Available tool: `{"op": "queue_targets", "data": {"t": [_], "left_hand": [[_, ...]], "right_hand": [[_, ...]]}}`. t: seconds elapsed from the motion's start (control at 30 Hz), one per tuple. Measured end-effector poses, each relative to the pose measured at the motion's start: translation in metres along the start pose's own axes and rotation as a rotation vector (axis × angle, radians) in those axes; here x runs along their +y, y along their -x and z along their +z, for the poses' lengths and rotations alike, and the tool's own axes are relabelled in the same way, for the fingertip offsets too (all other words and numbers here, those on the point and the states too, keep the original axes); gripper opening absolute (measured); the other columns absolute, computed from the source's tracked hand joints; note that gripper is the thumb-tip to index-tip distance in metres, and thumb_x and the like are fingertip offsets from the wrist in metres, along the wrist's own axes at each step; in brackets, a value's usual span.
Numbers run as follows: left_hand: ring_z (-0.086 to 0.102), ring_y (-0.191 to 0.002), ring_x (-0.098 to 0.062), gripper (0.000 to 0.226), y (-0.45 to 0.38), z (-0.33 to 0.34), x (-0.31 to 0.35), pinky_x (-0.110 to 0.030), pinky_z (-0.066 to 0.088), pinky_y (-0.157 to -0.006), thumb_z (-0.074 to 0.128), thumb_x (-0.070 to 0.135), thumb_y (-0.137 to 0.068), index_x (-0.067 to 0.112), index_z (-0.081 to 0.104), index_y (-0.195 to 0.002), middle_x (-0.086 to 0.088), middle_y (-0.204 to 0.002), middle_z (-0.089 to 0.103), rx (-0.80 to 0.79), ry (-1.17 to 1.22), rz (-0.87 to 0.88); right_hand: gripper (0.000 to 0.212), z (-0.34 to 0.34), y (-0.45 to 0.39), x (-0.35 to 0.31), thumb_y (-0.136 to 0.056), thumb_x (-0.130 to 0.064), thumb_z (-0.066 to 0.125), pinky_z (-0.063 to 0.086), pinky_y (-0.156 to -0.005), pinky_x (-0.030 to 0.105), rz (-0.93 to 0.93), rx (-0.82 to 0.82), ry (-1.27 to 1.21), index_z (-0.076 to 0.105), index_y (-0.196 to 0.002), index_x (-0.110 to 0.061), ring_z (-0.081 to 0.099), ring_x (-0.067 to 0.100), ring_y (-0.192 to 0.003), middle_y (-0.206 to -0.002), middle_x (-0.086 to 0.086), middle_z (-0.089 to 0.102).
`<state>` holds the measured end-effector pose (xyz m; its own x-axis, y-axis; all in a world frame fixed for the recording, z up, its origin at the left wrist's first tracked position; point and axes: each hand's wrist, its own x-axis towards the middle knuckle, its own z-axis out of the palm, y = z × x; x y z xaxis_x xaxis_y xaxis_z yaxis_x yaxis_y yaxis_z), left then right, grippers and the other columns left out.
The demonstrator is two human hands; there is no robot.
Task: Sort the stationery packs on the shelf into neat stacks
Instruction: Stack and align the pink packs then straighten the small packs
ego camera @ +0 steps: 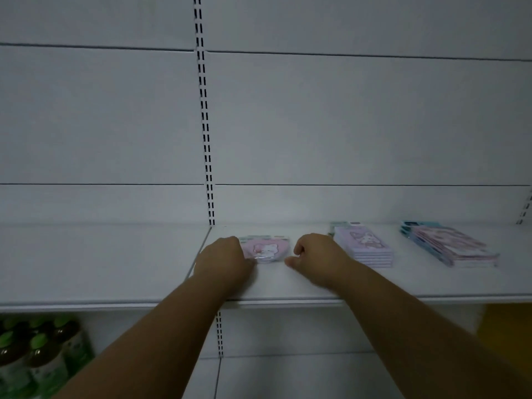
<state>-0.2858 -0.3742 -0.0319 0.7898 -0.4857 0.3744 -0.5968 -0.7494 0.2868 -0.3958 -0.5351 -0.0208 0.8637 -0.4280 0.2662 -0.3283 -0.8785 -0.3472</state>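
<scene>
A pink pack with a cartoon cat [266, 249] lies flat on the white shelf [288, 286], between my two hands. My left hand [223, 259] rests on its left edge, fingers curled over the wrapper's near corner. My right hand [312, 256] sits just right of the pack, fingers curled, thumb pointing at the pack's right edge, apparently not touching it. To the right stands a neat stack of lilac packs [367, 247]. Further right lies a fanned, uneven pile of blue and pink packs [452, 244].
A slotted upright [205, 133] runs down the back panel and the shelf seam meets it left of the pink pack. Green-capped bottles [37, 352] stand on the lower shelf at left. A yellow object [506, 321] shows under the shelf at right.
</scene>
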Motion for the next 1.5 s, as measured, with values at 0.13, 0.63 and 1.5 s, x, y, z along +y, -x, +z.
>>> {"op": "queue_targets", "data": {"t": [0.13,0.63,1.5], "left_hand": [[0.043,-0.049,-0.004,0.038,-0.007,0.006,-0.01,-0.02,0.026,-0.044,0.061,0.046,-0.078,0.024,0.043,-0.054,0.011,-0.052,0.045,0.015,0.035,-0.016],[0.043,-0.05,-0.006,0.04,-0.001,0.006,-0.017,-0.021,0.03,-0.048,0.059,0.048,-0.08,0.028,0.036,-0.054,0.012,-0.054,0.043,0.061,-0.034,0.068],[0.051,-0.076,-0.013,0.012,0.009,-0.003,-0.017,-0.025,0.036,-0.065,0.071,0.03,-0.08,0.026,0.06,-0.079,0.009,-0.077,0.057,0.003,0.193,0.18]], "right_hand": [[0.03,0.004,-0.003,-0.005,-0.083,-0.032,0.065,0.036,-0.056,0.027,0.06,-0.005,-0.039,0.058,-0.06,-0.013,0.055,0.022,-0.063,-0.063,0.008,0.058],[0.027,0.015,-0.005,-0.008,-0.086,-0.034,0.061,0.04,-0.063,0.029,0.07,0.029,-0.021,0.061,-0.071,-0.012,0.058,0.021,-0.072,-0.078,0.01,0.065],[0.008,0.008,0.027,-0.008,-0.083,-0.023,0.065,0.049,-0.071,0.027,-0.025,0.133,-0.103,0.07,-0.088,-0.021,0.058,0.011,-0.077,-0.086,-0.004,0.069]]}}
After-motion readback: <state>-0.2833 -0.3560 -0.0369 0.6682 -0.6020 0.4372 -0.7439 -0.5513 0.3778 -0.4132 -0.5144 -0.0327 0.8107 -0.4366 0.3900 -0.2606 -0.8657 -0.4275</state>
